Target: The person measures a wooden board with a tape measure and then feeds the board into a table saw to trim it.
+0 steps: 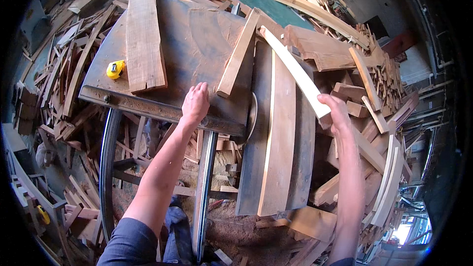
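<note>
My right hand (337, 112) is closed around the near end of a long pale wood strip (295, 71), which slants away to the upper left above the right side of the saw bench. Over the front edge of the metal bench top (189, 34), my left hand (196, 102) is loosely closed, with nothing visible in it. Just right of it lies a squared wood batten (239, 56). A wide board (144, 42) and a yellow tape measure (116, 69) rest on the bench's left part. A longer plank (281, 152) lies on the right-hand metal bed (303, 167).
A curved metal edge (254, 118), perhaps a saw blade, shows in the gap between bench top and bed. Offcuts (74, 64) are heaped at the left, and more stacked lumber (374, 69) fills the right. Metal legs (204, 192) stand below, over sawdust.
</note>
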